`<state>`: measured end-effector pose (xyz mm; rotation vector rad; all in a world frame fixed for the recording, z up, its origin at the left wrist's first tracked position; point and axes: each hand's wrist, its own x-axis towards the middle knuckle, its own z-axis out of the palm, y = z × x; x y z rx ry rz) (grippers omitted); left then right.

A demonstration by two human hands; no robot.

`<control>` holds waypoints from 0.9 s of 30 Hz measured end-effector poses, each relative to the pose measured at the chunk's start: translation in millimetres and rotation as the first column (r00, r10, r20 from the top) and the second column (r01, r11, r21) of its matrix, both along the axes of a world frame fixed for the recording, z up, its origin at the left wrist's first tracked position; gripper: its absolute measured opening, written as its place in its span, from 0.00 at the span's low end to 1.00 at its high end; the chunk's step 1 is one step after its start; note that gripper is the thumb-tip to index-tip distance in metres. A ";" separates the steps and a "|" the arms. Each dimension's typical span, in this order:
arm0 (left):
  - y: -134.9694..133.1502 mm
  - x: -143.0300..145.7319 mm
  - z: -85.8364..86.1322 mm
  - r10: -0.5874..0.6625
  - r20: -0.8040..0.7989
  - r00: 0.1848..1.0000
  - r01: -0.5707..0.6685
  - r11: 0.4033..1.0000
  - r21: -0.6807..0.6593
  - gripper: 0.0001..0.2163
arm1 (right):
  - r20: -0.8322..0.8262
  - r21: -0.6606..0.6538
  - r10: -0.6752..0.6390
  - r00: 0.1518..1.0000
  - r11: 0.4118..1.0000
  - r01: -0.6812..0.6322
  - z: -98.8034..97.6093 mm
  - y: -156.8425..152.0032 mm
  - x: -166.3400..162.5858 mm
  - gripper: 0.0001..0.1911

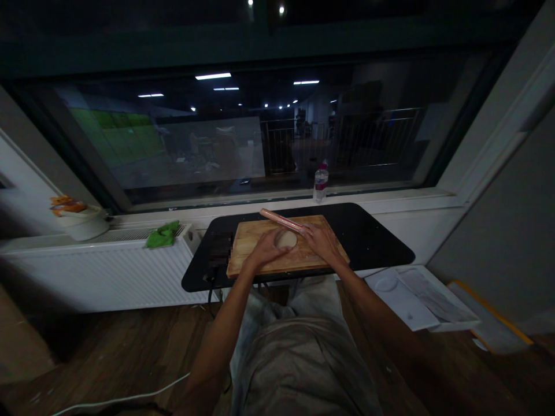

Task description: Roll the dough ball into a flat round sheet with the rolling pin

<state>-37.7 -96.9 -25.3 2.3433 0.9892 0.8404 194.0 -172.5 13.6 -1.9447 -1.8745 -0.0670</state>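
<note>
A wooden cutting board point(254, 231) lies on a black table point(368, 237). On it is a round, pale disc that looks like dough point(287, 238). My left hand point(266, 248) curls around the left side of this disc, its thumb along the near edge and the other fingers partly hidden. My right hand point(318, 240) grips the right end of a rolling pin point(280, 219). The pin slants across the board's far side, behind the disc, and its left end sticks out past the board's back edge.
A water bottle point(321, 184) stands on the windowsill behind the table. To the left, a green cloth point(162, 234) and a white pot point(84, 224) rest on the radiator point(108, 277). Dark items with a cable point(211, 297) sit left of the board. A white box point(442, 294) lies lower right.
</note>
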 end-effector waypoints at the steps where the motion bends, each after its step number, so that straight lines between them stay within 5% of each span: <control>1: 0.3 -0.7 0.6 -0.020 0.016 1.000 0.020 1.000 -0.014 0.35 | 0.001 -0.003 -0.007 1.000 1.000 0.007 -1.1 -0.2 0.2 0.28; 6: -1.2 -3.1 3.5 -0.079 -0.009 0.997 0.079 0.997 0.011 0.35 | 0.001 -0.006 -0.020 1.000 1.000 0.020 -6.0 0.4 1.9 0.26; 14: -7.9 0.6 0.6 0.271 -0.197 0.942 -0.240 0.956 0.168 0.38 | -0.006 0.025 0.027 1.000 0.999 -0.027 -12.0 6.2 5.4 0.27; 22: 7.9 0.4 -14.0 -0.029 0.121 0.992 0.014 0.993 0.121 0.37 | -0.016 0.056 0.051 0.999 0.997 -0.050 -13.2 9.2 7.2 0.24; 24: 5.2 0.6 -9.7 0.028 0.162 0.986 -0.053 0.987 0.152 0.29 | -0.007 0.046 0.017 1.000 0.999 -0.017 -9.0 5.4 5.3 0.23; 27: -0.7 -0.7 -0.8 0.278 0.181 0.943 -0.315 0.923 0.222 0.15 | 0.008 0.027 -0.007 1.000 1.000 0.007 -2.3 0.1 1.2 0.21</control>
